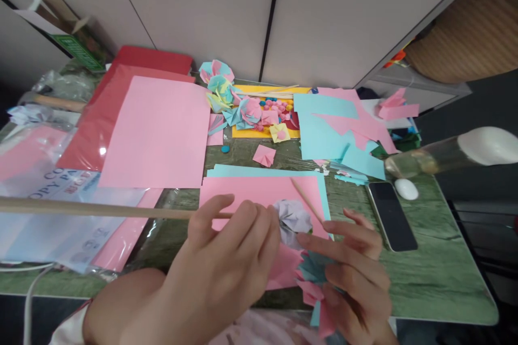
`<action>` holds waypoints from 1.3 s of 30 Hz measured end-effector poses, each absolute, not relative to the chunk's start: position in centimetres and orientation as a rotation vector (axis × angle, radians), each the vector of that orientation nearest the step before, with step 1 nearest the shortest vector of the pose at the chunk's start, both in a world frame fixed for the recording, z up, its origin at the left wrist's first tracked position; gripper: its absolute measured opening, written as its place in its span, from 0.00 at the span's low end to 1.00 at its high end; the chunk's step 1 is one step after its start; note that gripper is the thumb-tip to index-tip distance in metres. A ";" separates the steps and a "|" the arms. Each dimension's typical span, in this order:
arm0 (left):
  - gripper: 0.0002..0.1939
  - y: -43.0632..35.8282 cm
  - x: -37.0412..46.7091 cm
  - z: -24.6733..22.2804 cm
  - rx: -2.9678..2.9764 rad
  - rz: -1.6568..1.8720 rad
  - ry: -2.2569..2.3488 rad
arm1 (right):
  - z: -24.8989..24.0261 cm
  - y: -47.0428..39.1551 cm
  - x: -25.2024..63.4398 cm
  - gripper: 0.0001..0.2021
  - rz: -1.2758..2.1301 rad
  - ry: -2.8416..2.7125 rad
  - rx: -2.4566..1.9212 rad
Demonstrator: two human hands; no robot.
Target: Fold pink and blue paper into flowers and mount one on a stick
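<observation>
Your green table (441, 275) spreads beneath everything. Your left hand (230, 259) is clamped on a long wooden stick (162, 210). Your right hand (352, 264) has its fingers apart, curled over pink-and-blue folded paper (313, 280). One fingertip touches the white paper flower (292, 218) between your hands, beside a thin pointed stick (305, 199).

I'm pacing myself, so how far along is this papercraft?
Looking done: the folded paper flowers at the back. In hand: your left hand grips a long wooden stick; your right hand touches the white paper flower. Whether stick and flower are joined is hidden. Left: the large pink sheet lies flat, unfolded; I can't tell how much more is needed.
</observation>
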State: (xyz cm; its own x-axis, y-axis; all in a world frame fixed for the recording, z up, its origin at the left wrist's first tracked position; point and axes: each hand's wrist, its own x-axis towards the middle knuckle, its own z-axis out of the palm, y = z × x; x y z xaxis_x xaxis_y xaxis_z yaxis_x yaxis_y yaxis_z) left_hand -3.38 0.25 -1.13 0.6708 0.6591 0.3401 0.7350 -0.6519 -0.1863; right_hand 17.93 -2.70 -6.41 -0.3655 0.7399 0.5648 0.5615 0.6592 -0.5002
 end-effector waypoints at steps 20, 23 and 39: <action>0.19 0.2 -3.9 -0.8 -2.614 -0.351 -1.087 | -6.7 -3.0 17.7 0.05 0.235 -2.110 -0.925; 0.19 0.2 -3.9 -0.8 -2.617 -0.349 -1.089 | -6.6 -2.8 17.6 0.05 0.228 -2.112 -0.930; 0.18 0.3 -4.1 -0.6 -2.631 -0.267 -1.095 | -6.7 -2.6 17.2 0.07 0.228 -2.043 -0.875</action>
